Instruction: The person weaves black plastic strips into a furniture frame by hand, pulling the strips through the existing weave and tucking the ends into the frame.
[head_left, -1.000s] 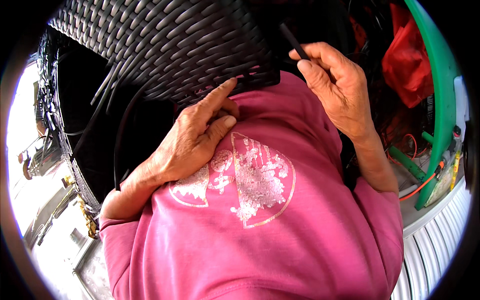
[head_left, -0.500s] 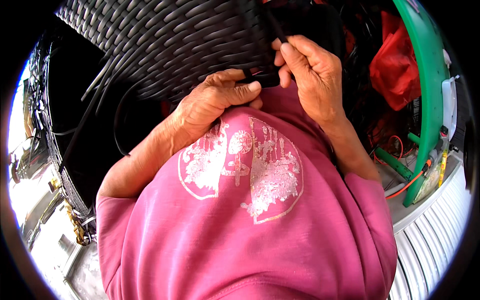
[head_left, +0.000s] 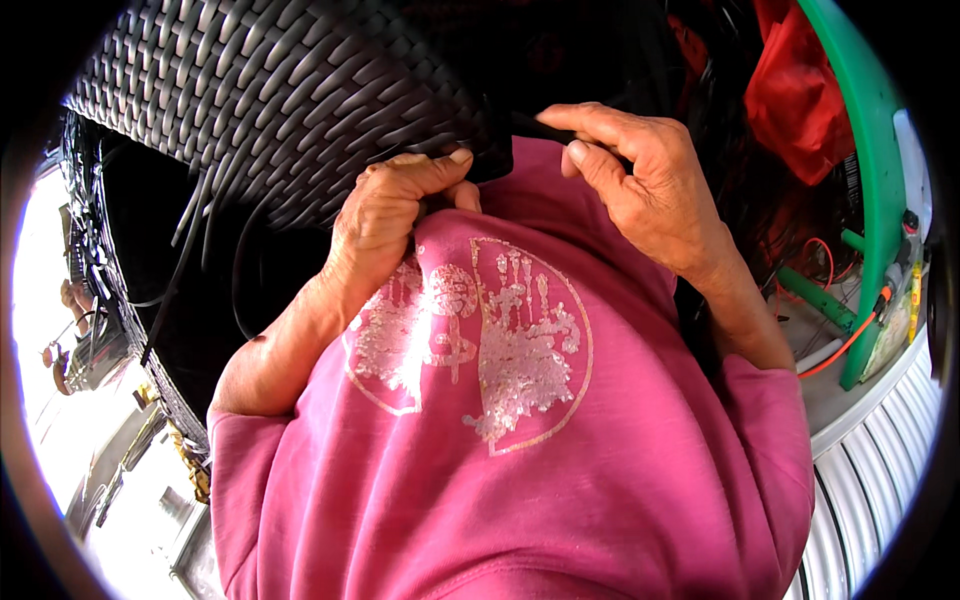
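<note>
A dark grey woven wicker panel slopes across the upper left, with several loose flat strands hanging from its lower side. My left hand is closed on the panel's near corner, thumb on top and fingers curled beneath. To the right, my right hand pinches a thin black weaving strip between thumb and index finger. That strip runs left toward the panel's edge; where it meets the weave is lost in shadow.
A red plastic bag hangs inside a curved green rim at the right. Below it lie a green bar and an orange cable. Ribbed metal shows at the lower right. Black strands line the left side.
The panel has turned and shifted left, with my left hand moving along with it. My right hand has come down and rightward, away from my left hand, the strip now lying flatter.
</note>
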